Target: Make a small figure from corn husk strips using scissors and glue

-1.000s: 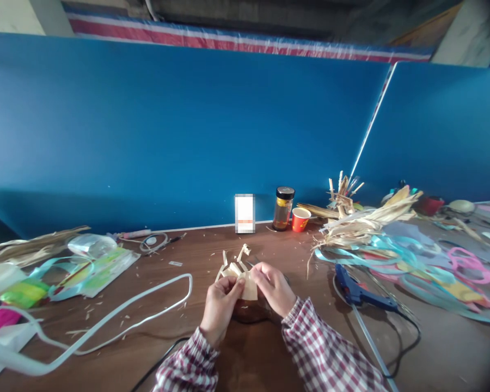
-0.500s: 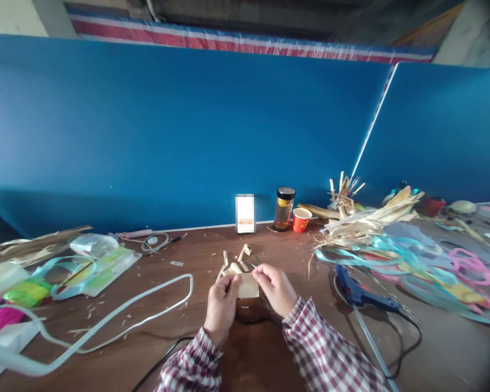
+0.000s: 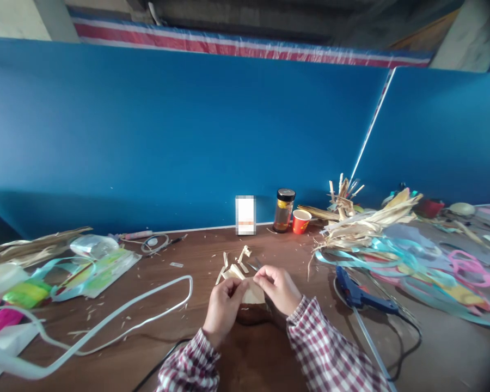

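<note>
Between my two hands a small pale piece of dried husk (image 3: 253,295) is stretched above the brown table. My left hand (image 3: 221,306) is closed, thumb and fingers pinching its left upper edge. The fingers of my right hand (image 3: 281,289) pinch the upper right edge, close to the left fingertips. The piece hangs below the fingertips. Just beyond my hands lie several cut husk strips (image 3: 233,271). A thin metal tool (image 3: 253,266), partly hidden, lies past my right fingertips; its kind is unclear.
A blue glue gun (image 3: 361,296) lies right, near a dried husk pile (image 3: 363,226) and ribbons (image 3: 416,272). A jar (image 3: 283,211) and red paper cup (image 3: 301,222) stand at the back. A white bent tube (image 3: 106,313) arches across the left.
My fingertips have come closer together along the husk's upper edge. The husk now looks creased and less flat, with its lower part shifted slightly right.
</note>
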Motion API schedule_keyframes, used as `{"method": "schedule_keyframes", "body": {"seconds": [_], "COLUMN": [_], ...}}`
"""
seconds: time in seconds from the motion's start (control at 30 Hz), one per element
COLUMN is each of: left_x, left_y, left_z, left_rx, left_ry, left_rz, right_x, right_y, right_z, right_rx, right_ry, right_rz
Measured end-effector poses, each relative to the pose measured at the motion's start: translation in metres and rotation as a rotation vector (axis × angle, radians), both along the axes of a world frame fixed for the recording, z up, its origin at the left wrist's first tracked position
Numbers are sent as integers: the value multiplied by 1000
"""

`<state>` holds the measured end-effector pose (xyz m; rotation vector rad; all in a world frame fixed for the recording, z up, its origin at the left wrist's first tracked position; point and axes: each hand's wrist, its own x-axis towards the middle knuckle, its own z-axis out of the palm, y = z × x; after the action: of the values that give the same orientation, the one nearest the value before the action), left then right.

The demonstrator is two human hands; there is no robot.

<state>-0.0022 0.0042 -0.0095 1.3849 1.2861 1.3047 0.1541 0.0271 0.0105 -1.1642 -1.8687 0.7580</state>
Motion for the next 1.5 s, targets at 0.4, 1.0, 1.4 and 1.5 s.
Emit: {"method": "schedule_keyframes", "body": {"seconds": [0.4,1.0,1.4,1.5], "left_x": [-4,-1,0,-1], "left_y": [-2,1,1,2], "left_z": [4,5,1,-2], "left_rx": [134,-78,-83,-96], "left_ry": [52,-200,-157,-138], "left_rz": [216,20,4,52], "right_x": [0,-2,-6,-9], "right_y": [8,1,7,5], "right_z": [-9,-7,-13,-12], "right_rx": [-340,-239,-403,-390], "right_ry": [379,366,539,540], "right_rz": [-123,154,100,74]}}
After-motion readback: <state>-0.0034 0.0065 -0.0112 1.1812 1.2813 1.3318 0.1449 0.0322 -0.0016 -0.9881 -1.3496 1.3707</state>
